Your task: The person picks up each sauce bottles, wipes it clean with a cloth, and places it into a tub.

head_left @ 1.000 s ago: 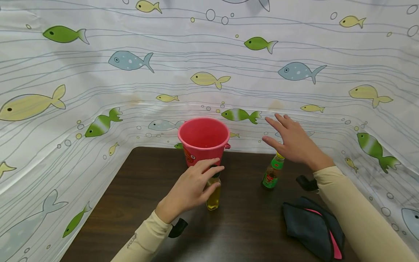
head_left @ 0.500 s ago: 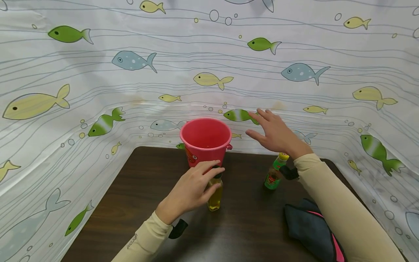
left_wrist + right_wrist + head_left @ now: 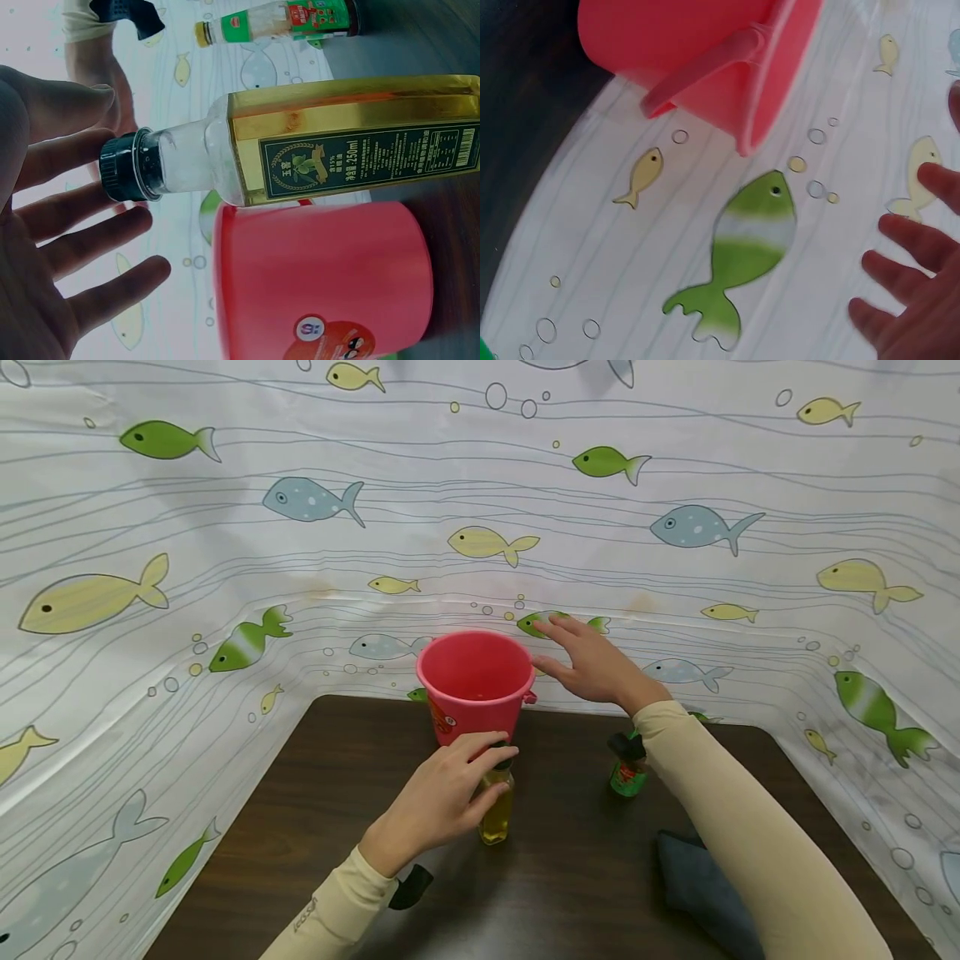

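Note:
My left hand [image 3: 438, 797] hovers around the neck of a small oil bottle [image 3: 495, 822], which stands upright on the dark wooden table. In the left wrist view, the thumb and loosely spread fingers [image 3: 124, 289] lie on either side of the black cap [image 3: 131, 166] without closing on it. Golden oil fills the bottle's body, which bears a dark green label [image 3: 367, 161]. Behind it stands a pink bucket [image 3: 487, 718]. My right hand [image 3: 588, 664] is in the air at the bucket's right rim, its fingers [image 3: 907, 274] spread and holding nothing.
A sauce bottle [image 3: 627, 778] with a green label and yellow cap stands to the right, partly hidden behind the right wrist. Beneath the right forearm lies a dark grey fabric item [image 3: 701, 885]. A white fish-printed curtain [image 3: 405, 460] encloses the table's back and sides.
My right hand has moved left, from above the sauce bottle to the bucket's right rim. My left hand stays around the top of the oil bottle.

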Motion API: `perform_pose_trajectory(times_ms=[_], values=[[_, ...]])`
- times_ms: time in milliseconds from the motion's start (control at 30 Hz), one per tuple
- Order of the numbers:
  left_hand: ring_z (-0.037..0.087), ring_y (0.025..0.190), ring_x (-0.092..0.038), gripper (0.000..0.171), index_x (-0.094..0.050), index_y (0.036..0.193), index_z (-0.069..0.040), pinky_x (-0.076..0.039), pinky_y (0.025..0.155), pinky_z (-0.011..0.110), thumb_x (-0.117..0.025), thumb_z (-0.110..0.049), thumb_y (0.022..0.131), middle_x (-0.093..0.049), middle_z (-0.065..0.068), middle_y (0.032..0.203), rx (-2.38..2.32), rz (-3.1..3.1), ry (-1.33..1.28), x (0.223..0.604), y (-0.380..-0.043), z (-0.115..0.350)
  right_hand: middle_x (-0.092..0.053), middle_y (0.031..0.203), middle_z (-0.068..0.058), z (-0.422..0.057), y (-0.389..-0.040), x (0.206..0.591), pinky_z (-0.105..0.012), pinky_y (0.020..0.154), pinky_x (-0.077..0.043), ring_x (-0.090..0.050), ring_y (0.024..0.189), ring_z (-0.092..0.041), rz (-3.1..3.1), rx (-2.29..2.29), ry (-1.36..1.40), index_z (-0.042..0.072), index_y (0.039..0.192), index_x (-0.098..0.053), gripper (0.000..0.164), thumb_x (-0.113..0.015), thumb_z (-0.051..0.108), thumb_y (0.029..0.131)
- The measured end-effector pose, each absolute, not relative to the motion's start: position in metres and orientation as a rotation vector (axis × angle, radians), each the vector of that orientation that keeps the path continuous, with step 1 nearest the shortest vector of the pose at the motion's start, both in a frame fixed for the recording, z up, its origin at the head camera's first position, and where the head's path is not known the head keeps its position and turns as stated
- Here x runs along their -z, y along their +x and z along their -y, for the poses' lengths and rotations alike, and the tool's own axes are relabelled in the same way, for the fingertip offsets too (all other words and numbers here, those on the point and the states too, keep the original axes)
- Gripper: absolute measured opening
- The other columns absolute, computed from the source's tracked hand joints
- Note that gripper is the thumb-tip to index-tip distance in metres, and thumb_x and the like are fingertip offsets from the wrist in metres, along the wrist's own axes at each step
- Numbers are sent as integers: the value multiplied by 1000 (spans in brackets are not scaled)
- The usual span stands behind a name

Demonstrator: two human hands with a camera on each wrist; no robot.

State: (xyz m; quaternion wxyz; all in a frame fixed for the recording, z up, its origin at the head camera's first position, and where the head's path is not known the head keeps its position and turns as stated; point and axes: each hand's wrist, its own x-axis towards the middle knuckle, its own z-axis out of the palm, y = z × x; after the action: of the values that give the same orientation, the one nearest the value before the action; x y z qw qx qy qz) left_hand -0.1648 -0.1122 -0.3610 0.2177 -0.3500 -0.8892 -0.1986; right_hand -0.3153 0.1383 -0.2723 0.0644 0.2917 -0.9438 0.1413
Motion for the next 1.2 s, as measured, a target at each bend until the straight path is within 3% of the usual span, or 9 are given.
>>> perform_pose_trajectory(times_ms=[533, 900, 1200], values=[[25, 131, -65, 54, -68, 138, -13, -60, 106, 41, -87, -24, 88, -66, 9, 142, 579, 2470, -957, 362, -166, 114, -33, 173, -18, -113, -329, 318, -63, 120, -45, -35, 158, -42, 2891, -474, 999, 20, 165, -41, 71, -66, 41, 102], [25, 131, -65, 55, -68, 138, -14, -61, 105, 40, -87, -25, 88, -66, 9, 143, 580, 2481, -931, 364, -164, 116, -44, 167, -19, -102, -338, 351, -62, 127, -35, -33, 160, -42, 2886, -513, 1056, 15, 157, -53, 58, -60, 42, 107], [21, 125, -65, 51, -68, 135, -13, -63, 99, 36, -87, -18, 88, -64, 7, 141, 721, 2452, -917, 370, -166, 112, -50, 163, -18, -103, -337, 359, -63, 127, -34, -29, 162, -41, 2840, -592, 1045, 13, 148, -64, 50, -60, 41, 106]])
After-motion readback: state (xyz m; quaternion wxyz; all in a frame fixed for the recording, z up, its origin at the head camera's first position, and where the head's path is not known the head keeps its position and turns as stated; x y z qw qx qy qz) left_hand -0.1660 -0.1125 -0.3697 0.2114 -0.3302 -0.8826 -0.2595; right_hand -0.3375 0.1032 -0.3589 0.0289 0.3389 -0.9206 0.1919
